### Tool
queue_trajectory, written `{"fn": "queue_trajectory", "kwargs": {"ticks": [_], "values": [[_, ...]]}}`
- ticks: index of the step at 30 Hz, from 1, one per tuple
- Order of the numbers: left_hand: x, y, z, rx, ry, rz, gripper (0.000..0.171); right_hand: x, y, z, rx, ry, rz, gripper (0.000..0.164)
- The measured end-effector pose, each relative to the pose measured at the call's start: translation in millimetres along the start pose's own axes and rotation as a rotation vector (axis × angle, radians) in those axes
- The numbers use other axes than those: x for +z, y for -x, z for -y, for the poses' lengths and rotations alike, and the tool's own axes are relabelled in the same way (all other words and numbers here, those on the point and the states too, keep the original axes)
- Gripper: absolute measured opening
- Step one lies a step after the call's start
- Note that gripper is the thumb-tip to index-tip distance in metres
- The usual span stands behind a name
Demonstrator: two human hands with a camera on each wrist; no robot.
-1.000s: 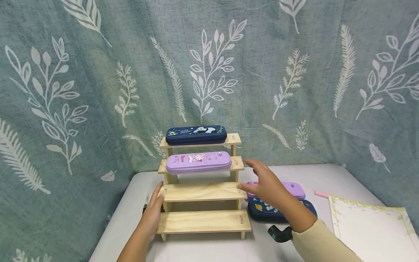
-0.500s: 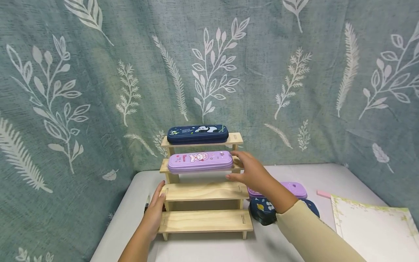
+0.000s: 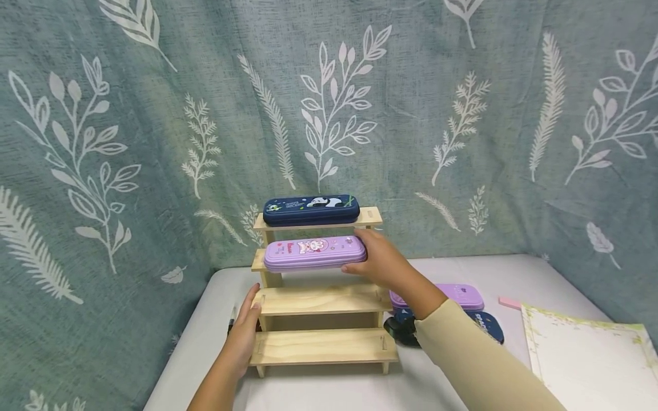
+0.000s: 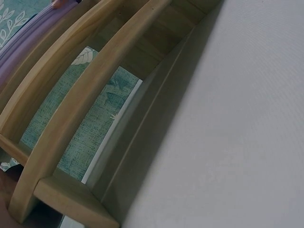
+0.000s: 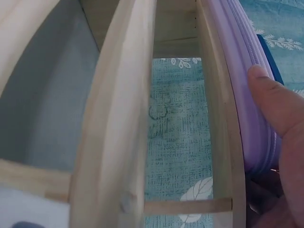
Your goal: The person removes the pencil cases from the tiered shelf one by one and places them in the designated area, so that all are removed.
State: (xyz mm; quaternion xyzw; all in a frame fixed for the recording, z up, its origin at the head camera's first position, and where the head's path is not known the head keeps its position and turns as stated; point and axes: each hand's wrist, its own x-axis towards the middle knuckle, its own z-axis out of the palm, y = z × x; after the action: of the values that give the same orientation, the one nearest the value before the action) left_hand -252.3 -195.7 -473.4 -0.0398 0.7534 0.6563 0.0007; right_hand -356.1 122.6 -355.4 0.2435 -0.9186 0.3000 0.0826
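Observation:
A purple pencil case (image 3: 313, 253) with a cartoon rabbit lies on the second step from the top of a wooden tiered rack (image 3: 324, 345). My right hand (image 3: 385, 260) holds its right end, thumb at the front lower edge and fingers behind. The right wrist view shows my thumb (image 5: 270, 97) on the case's zipped side. At the rack's left end, my left hand (image 3: 239, 339) grips the end of a lower step, thumb in front. Only a sliver of that hand shows in the left wrist view. On the top step sits a navy pencil case (image 3: 311, 210) with a panda.
Right of the rack, another purple pencil case (image 3: 462, 295) and a navy space-print case (image 3: 488, 325) lie on the white table (image 3: 308, 394), partly behind my right arm. Farther right are a pink block (image 3: 510, 302) and a bordered white sheet (image 3: 586, 354). A patterned curtain hangs behind.
My right hand has moved left from beside the rack onto the right end of the purple case and now holds it. The left hand has stayed at the rack's left end.

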Motion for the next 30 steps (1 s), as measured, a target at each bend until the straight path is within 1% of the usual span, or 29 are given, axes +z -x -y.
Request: {"fn": "queue_trajectory", "kwargs": {"ticks": [5,10,14,20,26,30], "values": [[-0.9,0.0,-2.0,-0.004,-0.014,0.009,0.054,4.7,-4.4,-1.0,0.015,0.016,0.019,0.102],[-2.8,1.2,-5.0,-0.003,-0.038,-0.001,0.054,7.0,-5.2,-1.4,0.025,-0.009,0.024,0.103],[-2.8,2.0,-5.4,-0.006,-0.034,-0.005,0.054,7.1,-4.5,-1.2,0.031,-0.033,0.026,0.101],[-1.7,1.4,-3.0,-0.003,-0.019,-0.003,0.054,8.2,-3.6,-2.6,0.05,-0.042,0.017,0.093],[-0.8,0.5,-2.1,0.005,-0.006,-0.003,0.054,7.6,-3.2,-4.0,0.031,-0.048,-0.007,0.086],[-0.7,0.6,-0.9,0.003,-0.004,-0.001,0.054,6.2,-0.5,-3.5,0.028,-0.037,0.01,0.086]]}}
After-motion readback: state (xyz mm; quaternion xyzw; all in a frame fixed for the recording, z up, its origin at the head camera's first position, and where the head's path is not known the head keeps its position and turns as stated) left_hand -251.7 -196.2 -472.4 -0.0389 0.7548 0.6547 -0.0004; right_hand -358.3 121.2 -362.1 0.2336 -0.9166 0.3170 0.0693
